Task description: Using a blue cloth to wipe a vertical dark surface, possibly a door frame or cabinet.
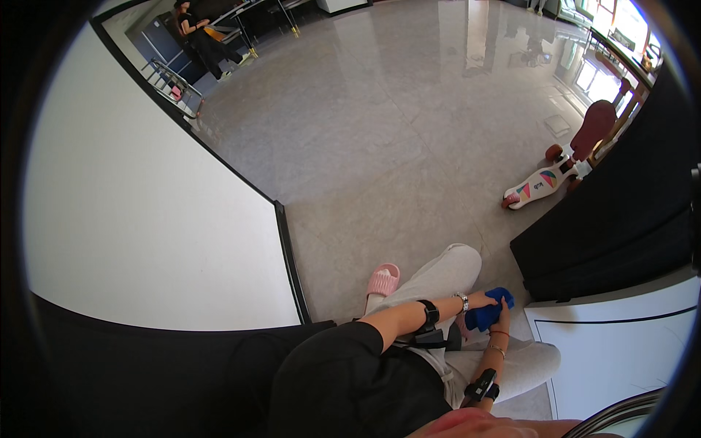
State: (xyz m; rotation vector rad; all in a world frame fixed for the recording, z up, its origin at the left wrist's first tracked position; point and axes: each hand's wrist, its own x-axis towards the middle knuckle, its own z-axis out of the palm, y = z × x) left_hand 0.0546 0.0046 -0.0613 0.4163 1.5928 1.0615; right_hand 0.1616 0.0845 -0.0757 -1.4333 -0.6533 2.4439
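A bunched blue cloth [484,315] is between my two hands, above the gap between my knees. My left hand [484,300] grips its upper edge from the left. On the near right side, my right hand [503,313] pinches it with the fingers pointing up along the fabric. A silver bracelet and a black strap circle the left arm, and a red cord, a thin bracelet and a black strapped device are on the right. My bent legs in light grey trousers [438,279] lie around the hands, and a pink slipper [383,280] shows on one foot.
A white cabinet [619,350] stands close on the right beside black fabric [608,230]. Beyond my knees, a white and maroon three-wheeled ride-on [539,183] rests on the grey floor [378,137]. A white panel [159,197] borders the left. A person [200,41] is far back.
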